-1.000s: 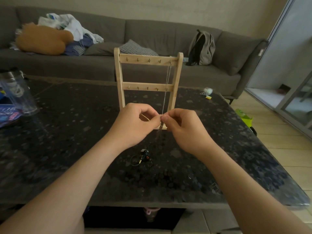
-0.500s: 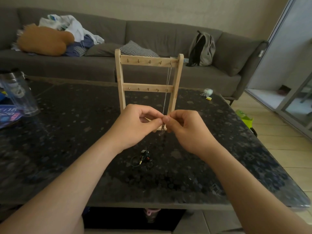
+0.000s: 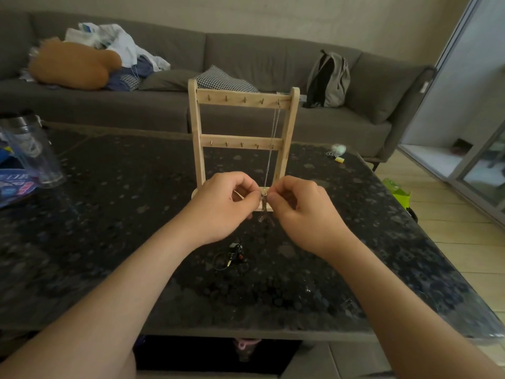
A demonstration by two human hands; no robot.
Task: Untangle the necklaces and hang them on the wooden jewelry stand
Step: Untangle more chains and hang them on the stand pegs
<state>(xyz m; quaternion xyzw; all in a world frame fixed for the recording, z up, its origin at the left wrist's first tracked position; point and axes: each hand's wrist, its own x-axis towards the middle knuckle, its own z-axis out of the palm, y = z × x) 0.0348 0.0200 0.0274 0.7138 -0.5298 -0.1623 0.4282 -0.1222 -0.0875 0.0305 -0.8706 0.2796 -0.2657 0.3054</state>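
Both hands have drawn slightly apart since the earlier frame, when their fingertips met. A narrow gap between them now shows the chain.

On the dark speckled stone table [image 3: 109, 214] the wooden jewelry stand [image 3: 240, 97] sits upright, just beyond the hands. Of its two rows of pegs, only the rightmost peg of the top bar carries anything.

The left hand [image 3: 221, 206] and the right hand [image 3: 303, 212] are raised in front of the stand's base. Each has its fingers curled, with thumb and forefinger pinching the lower end of a silver chain [image 3: 273, 149]. That chain hangs from the top right peg and runs down past the lower bar to the fingertips. Below the pinch a short knotted bunch [image 3: 264, 212] dangles clear of the table. It is too fine to tell whether it belongs to the same chain or to a second one caught in it.

Nearer the person, a small dark cord bundle [image 3: 232, 255] lies on the table, untouched and well apart from the stand.

The task looks to be at an early stage. One chain is on a peg but still being picked loose, the dark bundle has yet to be handled, and every other peg is bare.
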